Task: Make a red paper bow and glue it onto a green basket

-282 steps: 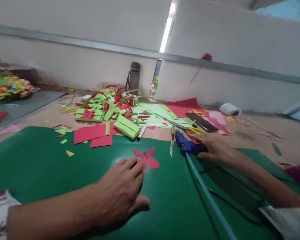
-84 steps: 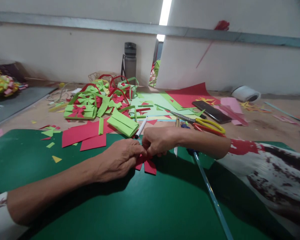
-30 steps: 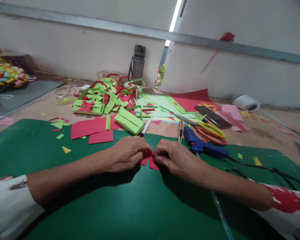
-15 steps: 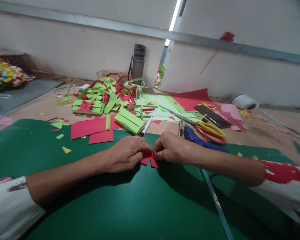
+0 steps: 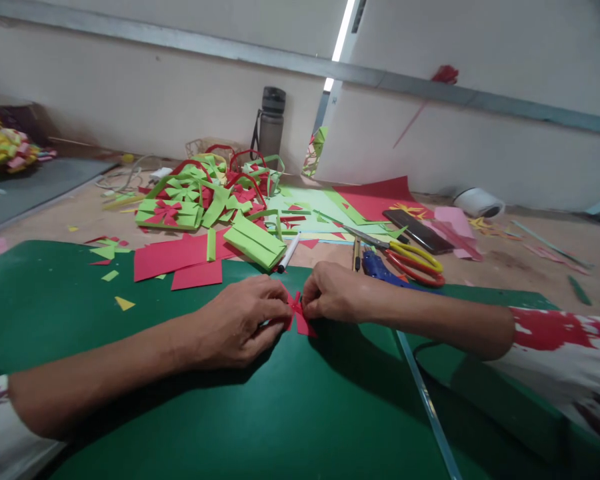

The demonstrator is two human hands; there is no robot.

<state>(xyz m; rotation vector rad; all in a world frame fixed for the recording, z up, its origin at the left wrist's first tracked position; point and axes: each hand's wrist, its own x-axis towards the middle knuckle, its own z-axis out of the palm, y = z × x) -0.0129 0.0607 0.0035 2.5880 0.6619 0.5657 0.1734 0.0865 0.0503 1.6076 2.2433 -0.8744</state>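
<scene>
Head view: on the green mat [image 5: 260, 413], left hand [image 5: 247, 320] touches the red paper bow [image 5: 297, 309], grip unclear, right hand [image 5: 336, 293] pinches its right side; light, even pressure should spare the folds, blue glue gun [image 5: 375, 265] lying just beyond.

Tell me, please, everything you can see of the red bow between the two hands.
The red bow looks made of cut paper or thin card. Two tails spread from its narrow middle toward the person, and a slim strip points away. It sits on the green mat. The left hand touches its left side; the right hand seems to pinch its right side. The hands hide much of its far half.
</scene>
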